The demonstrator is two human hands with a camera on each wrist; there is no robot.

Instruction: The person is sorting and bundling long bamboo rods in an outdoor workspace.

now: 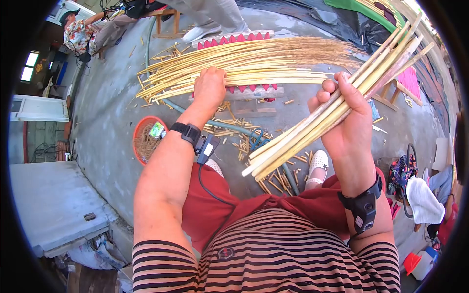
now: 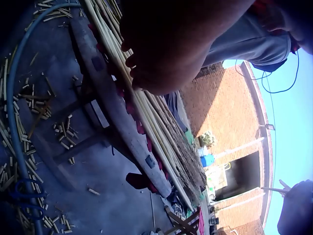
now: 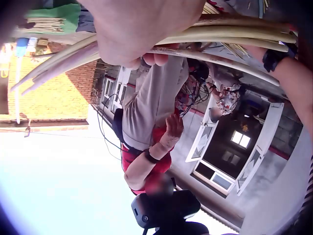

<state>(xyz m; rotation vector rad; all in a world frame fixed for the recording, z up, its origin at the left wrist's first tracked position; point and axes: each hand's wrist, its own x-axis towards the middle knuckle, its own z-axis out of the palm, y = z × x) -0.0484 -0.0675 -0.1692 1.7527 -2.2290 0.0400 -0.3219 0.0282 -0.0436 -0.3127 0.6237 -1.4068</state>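
Note:
My right hand [image 1: 349, 117] grips a bundle of thick pale stalks [image 1: 303, 132], held slanting above my lap. The thumb lies across the bundle, with the fingers curled round it. In the right wrist view the stalks [image 3: 234, 36] stick out on both sides of that hand. A wide layer of long yellow stalks [image 1: 264, 61] with brown brushy tips lies across a low bench [image 1: 259, 93]. Over its near side my left hand [image 1: 211, 88] has its fingers curled down onto the stalks. The left wrist view shows its fingertips [image 2: 131, 61] right at the stalks [image 2: 151, 117].
Short cut stalk pieces [image 1: 278, 180] litter the concrete floor around a hose [image 1: 234, 128] and blue-handled scissors [image 1: 258, 139]. An orange bucket [image 1: 141, 139] of fibres stands at the left. Beyond the bench are another person's legs [image 1: 215, 19]; a seated person [image 1: 80, 36] is at far left.

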